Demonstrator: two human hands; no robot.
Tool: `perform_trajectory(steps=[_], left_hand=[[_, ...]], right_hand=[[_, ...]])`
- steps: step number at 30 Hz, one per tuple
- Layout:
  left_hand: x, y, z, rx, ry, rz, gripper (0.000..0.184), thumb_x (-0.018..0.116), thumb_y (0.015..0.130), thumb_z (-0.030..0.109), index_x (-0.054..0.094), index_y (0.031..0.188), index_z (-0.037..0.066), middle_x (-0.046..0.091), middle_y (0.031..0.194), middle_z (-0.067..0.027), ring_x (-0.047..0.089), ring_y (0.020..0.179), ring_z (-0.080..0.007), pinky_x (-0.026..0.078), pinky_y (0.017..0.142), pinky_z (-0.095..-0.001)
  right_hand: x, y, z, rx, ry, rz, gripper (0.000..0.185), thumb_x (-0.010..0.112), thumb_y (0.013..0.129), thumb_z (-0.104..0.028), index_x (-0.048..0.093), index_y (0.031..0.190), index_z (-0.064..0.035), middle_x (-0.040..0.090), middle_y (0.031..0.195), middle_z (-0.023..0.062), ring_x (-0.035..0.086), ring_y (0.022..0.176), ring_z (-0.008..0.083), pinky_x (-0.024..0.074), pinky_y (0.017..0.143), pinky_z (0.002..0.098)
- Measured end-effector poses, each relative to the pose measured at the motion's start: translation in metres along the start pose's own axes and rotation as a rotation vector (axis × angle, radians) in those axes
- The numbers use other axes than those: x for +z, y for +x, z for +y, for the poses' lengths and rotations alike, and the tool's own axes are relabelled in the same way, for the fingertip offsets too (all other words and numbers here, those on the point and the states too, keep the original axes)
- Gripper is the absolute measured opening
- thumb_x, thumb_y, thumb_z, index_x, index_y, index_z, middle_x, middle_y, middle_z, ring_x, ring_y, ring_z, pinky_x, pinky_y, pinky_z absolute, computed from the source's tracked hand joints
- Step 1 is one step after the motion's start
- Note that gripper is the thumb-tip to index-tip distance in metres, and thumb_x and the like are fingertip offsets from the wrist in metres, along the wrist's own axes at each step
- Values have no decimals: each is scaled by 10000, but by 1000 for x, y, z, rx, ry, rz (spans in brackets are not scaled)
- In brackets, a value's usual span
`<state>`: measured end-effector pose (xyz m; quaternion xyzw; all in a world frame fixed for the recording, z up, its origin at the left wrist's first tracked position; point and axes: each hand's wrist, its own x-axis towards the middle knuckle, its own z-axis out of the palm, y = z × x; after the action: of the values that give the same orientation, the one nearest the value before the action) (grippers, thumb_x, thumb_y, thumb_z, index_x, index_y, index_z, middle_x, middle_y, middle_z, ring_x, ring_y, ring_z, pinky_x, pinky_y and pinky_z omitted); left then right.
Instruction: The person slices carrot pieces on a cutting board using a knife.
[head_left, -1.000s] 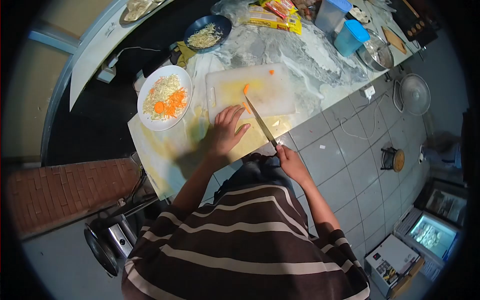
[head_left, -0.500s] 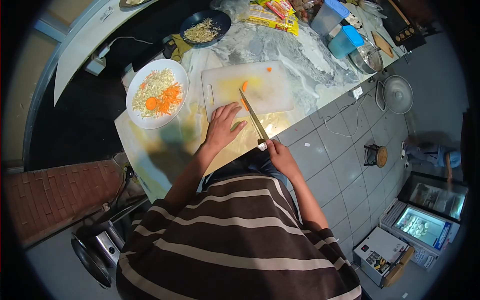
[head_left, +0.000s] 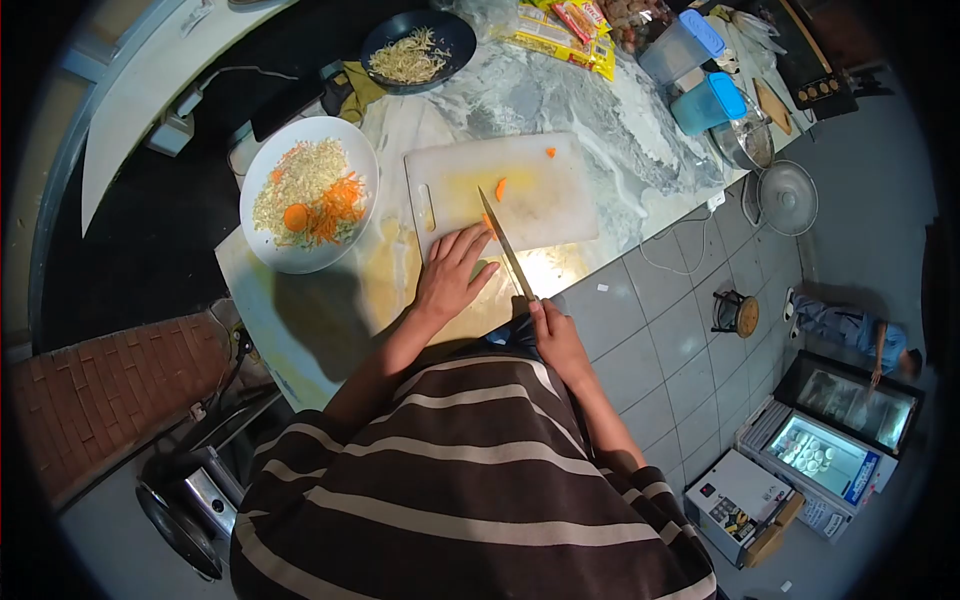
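My right hand (head_left: 560, 340) is closed round the handle of a knife (head_left: 507, 240), whose blade points away from me over the white cutting board (head_left: 545, 215). My left hand (head_left: 452, 277) lies at the board's near edge, fingers stretched out and thumb apart. Its fingertips reach a carrot piece (head_left: 488, 224) beside the blade, partly hidden by fingers and knife. Farther up the board are a carrot slice (head_left: 501, 189) and a small carrot bit (head_left: 550, 153). To the left, a white plate (head_left: 262, 165) bears chopped pale vegetable, shredded carrot (head_left: 335, 205) and a round carrot piece (head_left: 295, 217).
A dark pan (head_left: 463, 45) of bean sprouts stands at the back, near yellow packets (head_left: 560, 42). Blue-lidded containers (head_left: 708, 103) and a metal pot (head_left: 745, 145) are at right. A stool (head_left: 735, 314), a lit display fridge (head_left: 820, 455) and another person (head_left: 850, 335) are beyond.
My left fingertips have come up to the carrot piece beside the knife. The knife stays over the board in my right hand. The other person at far right shows more fully, and the view has shifted slightly.
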<state>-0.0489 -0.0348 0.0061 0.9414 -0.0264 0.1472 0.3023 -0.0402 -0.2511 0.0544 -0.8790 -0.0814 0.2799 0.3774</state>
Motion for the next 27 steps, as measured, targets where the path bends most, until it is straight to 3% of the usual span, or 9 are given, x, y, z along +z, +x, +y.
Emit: perform_trajectory(steps=[8, 27], left_hand=[[0, 0, -2, -17, -34, -1, 482, 636, 895, 263, 535, 1325, 70, 543, 1340, -76, 509, 1193, -279, 378, 1004, -407], [2, 0, -6, -7, -16, 3, 477, 611, 916, 319, 555, 1307, 52, 546, 1336, -57, 487, 1228, -241, 367, 1005, -393]], right_hand=[[7, 3, -2, 0, 16, 41, 382, 449, 1030, -316, 550, 940, 41, 561, 686, 312, 553, 726, 529, 415, 605, 540], [16, 5, -11, -7, -62, 39, 409, 414, 1035, -326, 553, 1023, 58, 577, 697, 338, 568, 741, 540, 426, 640, 581]])
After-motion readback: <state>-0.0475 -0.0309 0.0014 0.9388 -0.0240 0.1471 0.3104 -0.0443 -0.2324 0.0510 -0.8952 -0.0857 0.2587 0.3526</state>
